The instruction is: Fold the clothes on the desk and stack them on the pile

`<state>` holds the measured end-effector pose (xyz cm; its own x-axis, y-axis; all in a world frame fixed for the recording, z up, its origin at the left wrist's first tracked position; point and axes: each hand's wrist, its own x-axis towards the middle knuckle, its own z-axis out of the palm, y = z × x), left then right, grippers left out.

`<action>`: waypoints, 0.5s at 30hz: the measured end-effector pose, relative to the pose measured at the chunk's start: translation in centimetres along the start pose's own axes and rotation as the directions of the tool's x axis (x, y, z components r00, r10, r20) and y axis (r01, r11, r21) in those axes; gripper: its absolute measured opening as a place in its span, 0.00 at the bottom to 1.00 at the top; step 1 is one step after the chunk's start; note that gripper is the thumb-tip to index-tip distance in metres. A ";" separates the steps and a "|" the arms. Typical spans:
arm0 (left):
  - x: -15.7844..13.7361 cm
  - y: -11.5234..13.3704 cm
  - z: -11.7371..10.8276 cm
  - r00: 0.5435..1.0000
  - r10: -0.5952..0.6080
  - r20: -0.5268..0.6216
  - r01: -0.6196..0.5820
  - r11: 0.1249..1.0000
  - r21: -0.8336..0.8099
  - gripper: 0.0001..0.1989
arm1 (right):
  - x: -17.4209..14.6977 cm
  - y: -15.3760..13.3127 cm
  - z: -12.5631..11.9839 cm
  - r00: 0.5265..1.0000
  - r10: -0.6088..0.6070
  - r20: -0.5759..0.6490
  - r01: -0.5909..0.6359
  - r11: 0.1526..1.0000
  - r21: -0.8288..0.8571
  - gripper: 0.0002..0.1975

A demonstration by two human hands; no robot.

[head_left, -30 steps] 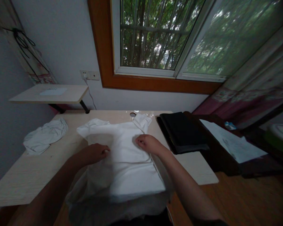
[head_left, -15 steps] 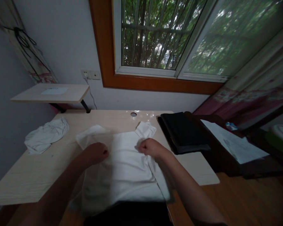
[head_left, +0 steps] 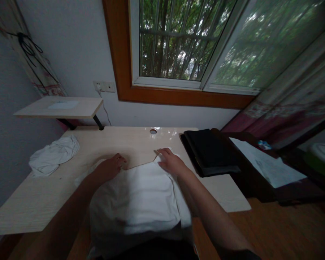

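A white garment, shirt-like with a sleeve at each upper corner [head_left: 146, 195], lies across the front of the desk, its near part hanging over the edge towards my body. My left hand [head_left: 112, 169] rests at its upper left corner, fingers loosely spread and pointing away from me. On the upper right corner lies my right hand [head_left: 171, 162], with its fingers stretched out over the cloth. Under both hands the sleeves are partly hidden. Soft folds run down the right side of the garment.
A crumpled white cloth [head_left: 54, 153] sits on the desk [head_left: 18, 213] at the left, below a small raised shelf [head_left: 59, 107]. Black folders [head_left: 211, 151] are stacked at the right edge. Beyond them, papers [head_left: 265, 162] lie on a dark surface. A window is behind.
The garment has slid towards my body and its near end hangs lower. Both hands have loosened from fists to outstretched fingers, and the right one has moved slightly farther up.
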<state>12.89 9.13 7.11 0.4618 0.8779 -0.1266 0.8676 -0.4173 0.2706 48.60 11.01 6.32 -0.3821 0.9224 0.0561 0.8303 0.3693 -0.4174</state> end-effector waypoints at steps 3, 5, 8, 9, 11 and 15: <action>-0.5 -0.3 0.6 0.999 -0.004 0.048 0.004 1.000 0.004 0.24 | -0.3 -0.1 0.1 0.994 0.086 0.062 -0.078 0.989 -0.124 0.37; -0.8 -0.3 0.7 0.998 -0.008 0.070 0.008 1.000 0.001 0.22 | -0.5 -0.2 0.0 0.991 0.108 0.077 -0.093 0.981 -0.168 0.36; -1.1 -0.5 0.6 0.996 -0.023 0.087 0.019 0.999 0.042 0.19 | -0.7 -0.2 0.0 0.992 0.097 0.078 -0.081 0.978 -0.194 0.31; -1.1 -0.6 0.5 0.995 -0.035 0.090 0.029 0.997 0.065 0.17 | -0.6 -0.2 0.0 0.993 0.088 0.078 -0.071 0.978 -0.196 0.30; -1.2 -0.9 0.1 0.994 -0.054 0.094 0.045 0.994 0.095 0.16 | -0.5 -0.1 0.1 0.994 0.077 0.077 -0.060 0.978 -0.202 0.26; -1.2 -1.6 -0.9 0.989 -0.112 0.100 0.105 0.992 0.066 0.09 | -0.4 0.0 0.0 0.993 0.102 0.057 -0.086 0.971 -0.225 0.17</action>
<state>10.78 8.99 7.70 0.3782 0.8910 -0.2512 0.9217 -0.3369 0.1925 48.74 10.60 6.29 -0.3183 0.9472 -0.0388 0.9301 0.3041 -0.2062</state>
